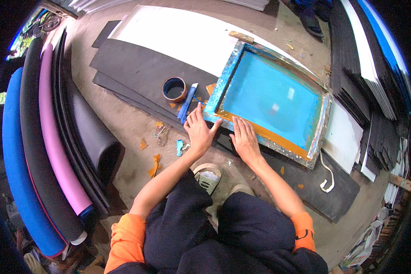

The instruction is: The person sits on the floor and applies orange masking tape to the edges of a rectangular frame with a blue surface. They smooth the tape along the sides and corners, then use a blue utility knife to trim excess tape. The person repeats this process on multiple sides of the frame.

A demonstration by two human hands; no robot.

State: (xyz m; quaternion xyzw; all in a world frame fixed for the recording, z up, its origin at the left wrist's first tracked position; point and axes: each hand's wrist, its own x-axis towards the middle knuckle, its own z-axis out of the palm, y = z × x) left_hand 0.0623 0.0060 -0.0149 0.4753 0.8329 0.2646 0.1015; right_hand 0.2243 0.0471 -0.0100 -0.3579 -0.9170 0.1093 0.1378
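Pressing left hand (199,130) and right hand (245,139), fingers spread flat, apparently on screen-printing frame (223,84) edge.

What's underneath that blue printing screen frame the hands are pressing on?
The screen frame lies on a white sheet stacked on black foam sheets. Both hands press its near edge. What lies directly beneath the blue mesh is covered.

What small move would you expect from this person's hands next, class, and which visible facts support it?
Probably lifting the near edge of the printing screen frame. Both the left hand and right hand rest flat on its near rim, fingers spread, holding nothing. The frame lies on a white sheet, and the blue squeegee sits aside by the ink tin, untouched.
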